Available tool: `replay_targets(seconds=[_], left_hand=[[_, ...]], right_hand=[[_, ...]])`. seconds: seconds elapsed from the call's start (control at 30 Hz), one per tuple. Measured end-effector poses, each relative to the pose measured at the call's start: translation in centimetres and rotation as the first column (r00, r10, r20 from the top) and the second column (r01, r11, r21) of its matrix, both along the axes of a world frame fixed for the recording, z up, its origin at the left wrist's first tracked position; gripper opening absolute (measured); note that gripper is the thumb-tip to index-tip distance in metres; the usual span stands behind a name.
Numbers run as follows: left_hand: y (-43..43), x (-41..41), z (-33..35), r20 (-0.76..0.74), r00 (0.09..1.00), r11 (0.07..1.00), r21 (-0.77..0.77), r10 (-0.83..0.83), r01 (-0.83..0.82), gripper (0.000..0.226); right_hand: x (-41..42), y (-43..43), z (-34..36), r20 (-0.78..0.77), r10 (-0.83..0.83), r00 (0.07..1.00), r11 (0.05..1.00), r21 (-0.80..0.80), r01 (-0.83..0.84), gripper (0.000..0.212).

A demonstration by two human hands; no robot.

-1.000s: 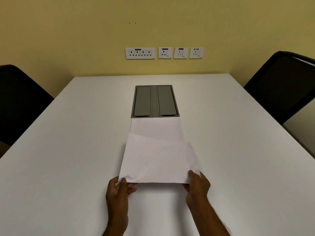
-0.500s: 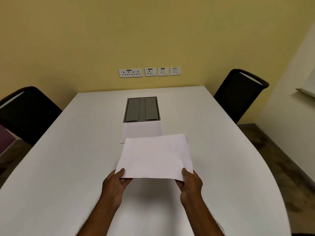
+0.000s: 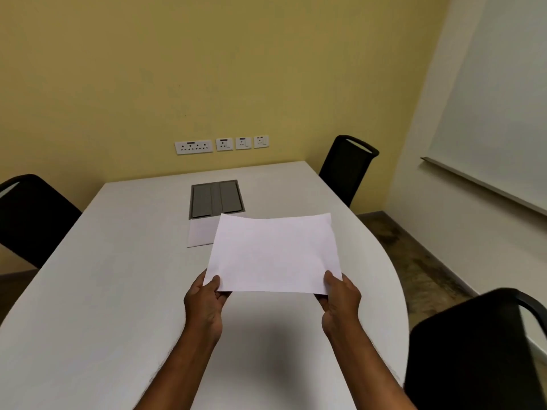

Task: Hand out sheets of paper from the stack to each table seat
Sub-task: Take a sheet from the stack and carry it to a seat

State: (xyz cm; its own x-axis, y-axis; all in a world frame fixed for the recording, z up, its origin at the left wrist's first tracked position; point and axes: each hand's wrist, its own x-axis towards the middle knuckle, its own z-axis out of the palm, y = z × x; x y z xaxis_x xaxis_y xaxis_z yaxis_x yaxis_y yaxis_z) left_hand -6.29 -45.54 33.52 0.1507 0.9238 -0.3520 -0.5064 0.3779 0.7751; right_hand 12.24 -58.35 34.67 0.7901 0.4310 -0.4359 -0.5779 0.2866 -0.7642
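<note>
A single white sheet of paper [image 3: 273,253] hangs in the air above the white table [image 3: 97,291], held flat by both hands. My left hand [image 3: 205,301] pinches its near left corner. My right hand [image 3: 340,300] pinches its near right corner. Behind and partly under the sheet, the rest of the paper stack [image 3: 201,233] lies on the table, just in front of the grey cable hatch [image 3: 217,199]. Most of the stack is hidden by the held sheet.
Three black chairs stand around the table: one at the far right [image 3: 347,168], one at the left [image 3: 32,220], one at the near right [image 3: 476,350]. Wall sockets [image 3: 222,144] sit on the yellow wall. A whiteboard [image 3: 497,113] hangs on the right wall.
The sheet has been lifted off the stack and carried up and to the right. The view has pulled back and turned right, bringing the near right chair into sight.
</note>
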Motion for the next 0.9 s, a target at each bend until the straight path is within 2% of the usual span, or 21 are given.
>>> replay_targets(seconds=[0.23, 0.33, 0.43, 0.6, 0.9], left_hand=[[-7.2, 0.2, 2.8, 0.203, 0.978, 0.994, -0.081, -0.05, 0.068, 0.037], [-10.7, 1.5, 4.0, 0.229, 0.971, 0.995, -0.057, -0.065, 0.08, 0.036], [-14.1, 3.7, 5.0, 0.236, 0.969, 0.996, -0.012, -0.078, 0.083, 0.039], [-21.3, 9.4, 6.0, 0.249, 0.964, 0.994, 0.066, -0.096, 0.082, 0.046], [-33.2, 19.3, 6.3, 0.17, 0.981, 0.993, 0.091, -0.09, 0.075, 0.056]], right_hand=[[1.0, -8.1, 2.1, -0.18, -0.006, 0.984, 0.985, 0.169, 0.037, 0.015], [2.5, -11.3, 2.8, -0.088, -0.028, 0.996, 0.985, 0.17, 0.043, 0.029], [4.7, -14.7, 3.6, 0.038, -0.082, 0.996, 0.989, 0.123, 0.076, 0.034], [10.1, -22.3, 5.0, 0.156, -0.108, 0.982, 0.989, 0.119, 0.09, 0.045], [21.6, -34.1, 5.3, 0.298, -0.091, 0.95, 0.996, 0.048, 0.08, 0.033]])
